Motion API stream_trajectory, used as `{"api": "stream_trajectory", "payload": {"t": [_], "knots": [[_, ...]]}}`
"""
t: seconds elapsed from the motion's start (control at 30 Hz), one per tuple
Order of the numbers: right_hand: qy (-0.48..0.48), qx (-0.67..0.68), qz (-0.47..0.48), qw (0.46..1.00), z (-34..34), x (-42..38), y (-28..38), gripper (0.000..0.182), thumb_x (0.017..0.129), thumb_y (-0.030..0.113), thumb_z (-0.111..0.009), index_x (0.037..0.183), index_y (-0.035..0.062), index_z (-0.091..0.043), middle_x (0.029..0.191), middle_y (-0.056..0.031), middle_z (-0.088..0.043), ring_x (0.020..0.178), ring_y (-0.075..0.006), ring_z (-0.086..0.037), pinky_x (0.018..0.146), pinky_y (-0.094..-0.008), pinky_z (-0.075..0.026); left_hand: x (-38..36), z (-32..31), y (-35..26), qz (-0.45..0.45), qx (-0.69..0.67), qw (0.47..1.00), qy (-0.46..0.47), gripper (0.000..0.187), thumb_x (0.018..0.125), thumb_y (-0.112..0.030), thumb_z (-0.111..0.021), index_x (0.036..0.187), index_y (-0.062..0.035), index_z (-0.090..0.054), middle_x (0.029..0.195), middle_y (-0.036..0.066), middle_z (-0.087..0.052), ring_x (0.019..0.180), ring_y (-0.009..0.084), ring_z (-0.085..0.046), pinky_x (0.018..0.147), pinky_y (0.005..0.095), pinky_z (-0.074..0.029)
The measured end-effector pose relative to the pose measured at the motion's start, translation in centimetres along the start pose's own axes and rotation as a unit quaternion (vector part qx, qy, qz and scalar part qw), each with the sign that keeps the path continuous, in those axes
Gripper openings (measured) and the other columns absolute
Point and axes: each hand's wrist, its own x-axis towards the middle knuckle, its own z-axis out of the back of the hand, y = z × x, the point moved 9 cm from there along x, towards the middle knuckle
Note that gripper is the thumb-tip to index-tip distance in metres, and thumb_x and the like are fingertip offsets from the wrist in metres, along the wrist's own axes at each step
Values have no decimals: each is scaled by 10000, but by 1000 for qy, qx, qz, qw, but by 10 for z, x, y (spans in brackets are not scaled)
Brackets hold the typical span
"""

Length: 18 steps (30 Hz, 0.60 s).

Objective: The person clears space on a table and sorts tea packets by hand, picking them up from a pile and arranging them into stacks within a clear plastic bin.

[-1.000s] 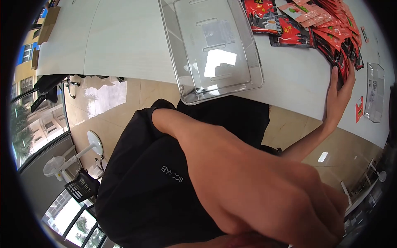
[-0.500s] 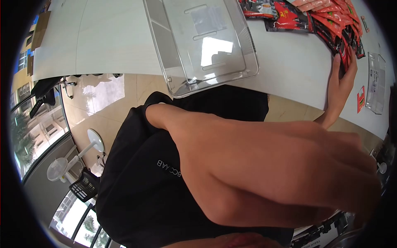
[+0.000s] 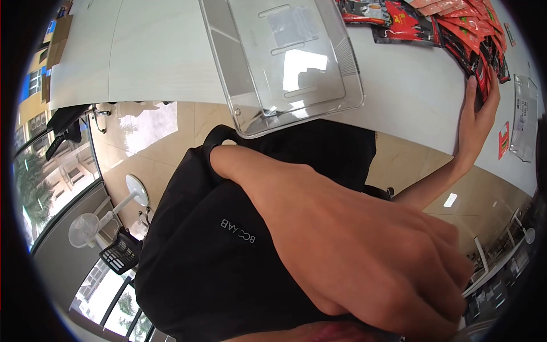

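My left hand [image 3: 393, 268] looms large in front of the camera, its fingers curled. The fingertips are hidden, and so is whatever they may hold. At the far right, my right hand [image 3: 480, 117] has its thumb and fingers around the near end of some red and black sachets [image 3: 483, 77] on the table. Several orange-red sachets [image 3: 464, 28] lie fanned out just beyond. More black and red sachets [image 3: 407, 25] lie flat to the left of them.
A clear plastic bin [image 3: 356, 94] sits at the edge of the white table [image 3: 165, 51]. To the right lie a small red card [image 3: 503, 139] and a clear labelled plastic piece [image 3: 523, 117]. A white fan [image 3: 85, 229] stands at left on the tiled floor [image 3: 211, 114].
My left hand has come down and to the left, uncovering more of my right forearm. My right hand stays at the sachets. The whole view has shifted slightly.
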Motion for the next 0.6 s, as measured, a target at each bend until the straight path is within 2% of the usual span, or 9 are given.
{"api": "stream_trajectory", "payload": {"t": [0.5,0.6], "knots": [[-12,20,-20,1000,1,-2,-1,538,999,330,-645,1423,28,-507,1424,-175,-536,1316,-291,-507,1119,-395,-373,-1,-1,2,-33,-165,982,-89,399,1034,-213,-510,1249,115,-583,1264,312,-538,1089,403,-572,969,561,-440],[-10,16,10,1000,1,-2,-5,521,1006,305,-636,1425,27,-502,1425,-179,-536,1323,-298,-499,1123,-400,-366,0,-17,6,-35,-184,978,-89,405,1068,-223,-498,1273,116,-583,1309,323,-539,1112,407,-575,992,573,-437]]}}
